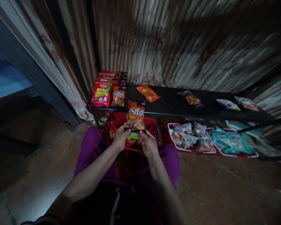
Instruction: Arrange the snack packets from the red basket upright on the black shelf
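Observation:
Both hands hold one orange snack bag (135,115) upright above a red basket (151,124). My left hand (120,137) pinches its bottom left corner, and my right hand (148,142) pinches the bottom right corner. Inside the basket, partly hidden by the hands, lie green and orange packets. On the left end of the black shelf (164,101), red snack bags (102,93) stand in a row beside a row of orange bags (118,96). Farther right, a flat orange packet (148,93) lies on the shelf.
A brown packet (191,99) and two pale packets (227,104) lie along the shelf's right part. Below it on the tiled floor, a red basket of small packets (192,137) adjoins one with teal packets (234,142). A striped curtain (154,43) hangs behind.

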`<state>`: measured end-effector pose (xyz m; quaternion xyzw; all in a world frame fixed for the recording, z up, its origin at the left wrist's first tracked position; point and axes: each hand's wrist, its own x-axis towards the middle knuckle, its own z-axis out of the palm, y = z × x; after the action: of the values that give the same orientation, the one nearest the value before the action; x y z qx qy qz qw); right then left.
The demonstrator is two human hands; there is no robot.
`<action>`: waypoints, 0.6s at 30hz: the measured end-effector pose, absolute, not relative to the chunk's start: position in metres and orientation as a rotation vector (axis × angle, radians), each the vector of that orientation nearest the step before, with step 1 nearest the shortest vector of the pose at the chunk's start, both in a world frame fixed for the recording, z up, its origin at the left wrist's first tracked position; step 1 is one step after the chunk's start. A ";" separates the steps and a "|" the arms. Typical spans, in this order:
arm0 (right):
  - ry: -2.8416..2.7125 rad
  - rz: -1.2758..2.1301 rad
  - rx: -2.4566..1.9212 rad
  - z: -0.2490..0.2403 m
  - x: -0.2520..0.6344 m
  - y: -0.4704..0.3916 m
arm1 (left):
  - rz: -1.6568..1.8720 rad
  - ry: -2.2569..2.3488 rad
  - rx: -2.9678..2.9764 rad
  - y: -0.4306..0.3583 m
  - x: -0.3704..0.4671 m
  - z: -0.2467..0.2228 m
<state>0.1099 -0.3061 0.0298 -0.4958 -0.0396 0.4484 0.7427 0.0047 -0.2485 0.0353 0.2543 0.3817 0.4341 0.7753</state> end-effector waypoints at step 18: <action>-0.253 0.820 -1.158 0.021 0.102 -0.310 | 0.931 1.020 0.844 -0.242 0.002 0.024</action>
<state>0.1021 -0.3104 0.0207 -0.5303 -0.1159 0.3756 0.7512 0.0020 -0.2419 0.0238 0.3775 0.4561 0.4165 0.6899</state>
